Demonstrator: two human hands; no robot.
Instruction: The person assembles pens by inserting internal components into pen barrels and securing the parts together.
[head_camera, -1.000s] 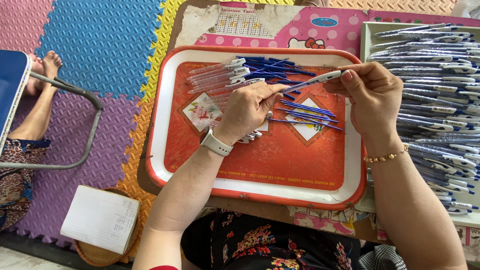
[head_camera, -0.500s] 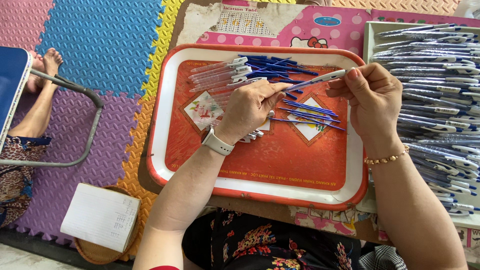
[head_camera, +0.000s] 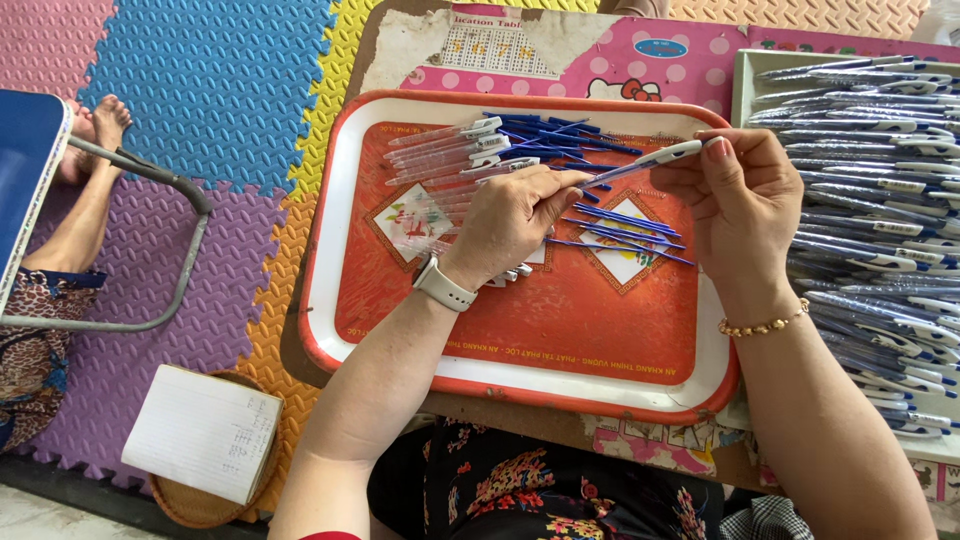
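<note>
Holding one white pen barrel (head_camera: 655, 157) between both hands over the orange tray (head_camera: 520, 390), I log the item as follows.

Item: slim plastic pen barrel, white with a blue end, lying nearly level above the tray's upper middle. My right hand (head_camera: 745, 215) pinches its white end between thumb and fingers; my left hand (head_camera: 515, 215) is closed on the blue end, fingers curled in. Whether a refill is partly inside I cannot tell.

Handling, as I judge it: very light, stiff along its length, smooth and a little slippery, apt to roll if laid down. It should bear a firm pinch, though a thin plastic tube may crack if bent. Best hold is across the barrel near each end, fingertips only.

Nearby stock: loose blue refills (head_camera: 615, 225) scattered on the tray just under the hands, thin and flexible, likely to bend; clear barrels with white ends (head_camera: 450, 150) stacked at the tray's upper left; finished pens (head_camera: 870, 200) heaped in a pale box to the right.

Other: white notepad (head_camera: 200, 432) on a woven basket lower left; a second person's bare foot (head_camera: 100, 125) on the foam mat, well apart.
</note>
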